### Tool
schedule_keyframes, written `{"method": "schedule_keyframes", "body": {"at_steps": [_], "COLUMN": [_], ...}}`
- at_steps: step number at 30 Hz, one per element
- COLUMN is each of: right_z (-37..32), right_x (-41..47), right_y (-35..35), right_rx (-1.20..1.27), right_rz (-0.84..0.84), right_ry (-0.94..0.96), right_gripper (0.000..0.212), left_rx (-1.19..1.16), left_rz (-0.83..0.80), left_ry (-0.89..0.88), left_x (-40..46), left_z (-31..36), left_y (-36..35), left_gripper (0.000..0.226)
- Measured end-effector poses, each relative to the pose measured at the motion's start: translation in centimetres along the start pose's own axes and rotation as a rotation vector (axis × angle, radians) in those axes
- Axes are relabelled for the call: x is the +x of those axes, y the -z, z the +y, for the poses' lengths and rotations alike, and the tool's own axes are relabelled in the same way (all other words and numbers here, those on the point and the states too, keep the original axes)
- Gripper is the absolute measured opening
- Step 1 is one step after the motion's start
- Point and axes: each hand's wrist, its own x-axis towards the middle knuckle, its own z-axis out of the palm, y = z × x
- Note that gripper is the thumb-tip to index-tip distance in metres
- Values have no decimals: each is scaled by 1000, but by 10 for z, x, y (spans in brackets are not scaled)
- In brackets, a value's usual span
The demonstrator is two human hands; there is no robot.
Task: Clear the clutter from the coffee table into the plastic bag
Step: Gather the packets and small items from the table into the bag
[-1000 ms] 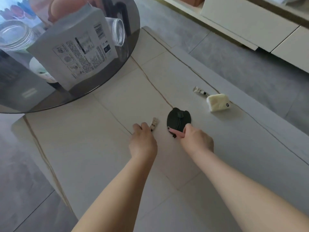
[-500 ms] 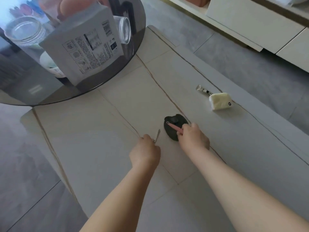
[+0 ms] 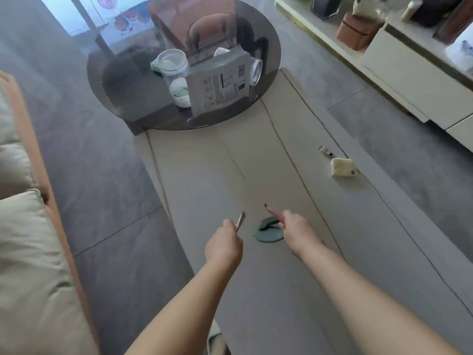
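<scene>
Dark pouch (image 3: 268, 233) and pink pen (image 3: 275, 213) gripped by right hand (image 3: 298, 233); left hand (image 3: 224, 245) pinches a wrapper (image 3: 240, 220); lift both clear of the table's near edge.

Beige sofa (image 3: 28, 252) at left — cream cabinet (image 3: 409, 73) opposite, grey floor (image 3: 102, 175).

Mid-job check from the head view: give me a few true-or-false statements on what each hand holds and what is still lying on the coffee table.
1. The left hand pinches a small flat packet. True.
2. The right hand is empty. False: it holds a slim pink stick.
3. The dark round pouch lies on the coffee table beside the right hand. True.
4. The cream pouch is in the left hand. False: it lies on the table's far right side.
5. The plastic bag is open between the hands. False: no bag is visible.
</scene>
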Motion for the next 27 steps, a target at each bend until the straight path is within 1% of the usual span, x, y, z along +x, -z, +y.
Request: {"method": "schedule_keyframes", "body": {"at_steps": [3, 5, 6, 11, 14, 15, 18, 19, 23, 25, 27], "right_z": [-16, -29, -36, -83, -120, -132, -175, -190, -246, -270, -291], "right_x": [-41, -69, -82, -140, -167, -175, -198, -206, -245, -267, -291], "right_y": [-4, -10, -14, -46, -67, -76, -105, -116, -158, -181, -204], "right_rx": [-29, -81, -99, -136, -180, -209, -296, -322, -377, -393, -420], "right_rz": [-44, -73, -83, -146, -201, -217, -274, -292, -340, -346, -343], "right_ry": [73, 109, 128, 239, 329, 364, 484, 531, 682, 749, 791], "right_gripper": [16, 7, 7, 15, 29, 30, 12, 10, 19, 20, 29], "left_rx": [-64, -109, -132, -261, -311, -324, -372, -395, -499, -544, -579], "left_rz": [7, 27, 42, 110, 144, 146, 148, 160, 226, 251, 277], "left_ry": [41, 79, 104, 262, 344, 371, 455, 485, 598, 644, 694], "left_x": [-49, -82, -97, -160, -188, -197, -222, -230, -269, -290, -314], "left_z": [-26, -45, -55, -115, -155, -170, -214, -230, -295, -328, -358], "left_y": [9, 14, 15, 25, 31, 33, 37, 37, 35, 29, 23], "left_gripper": [3, 10, 14, 22, 23, 23, 24, 25, 27, 26, 24]}}
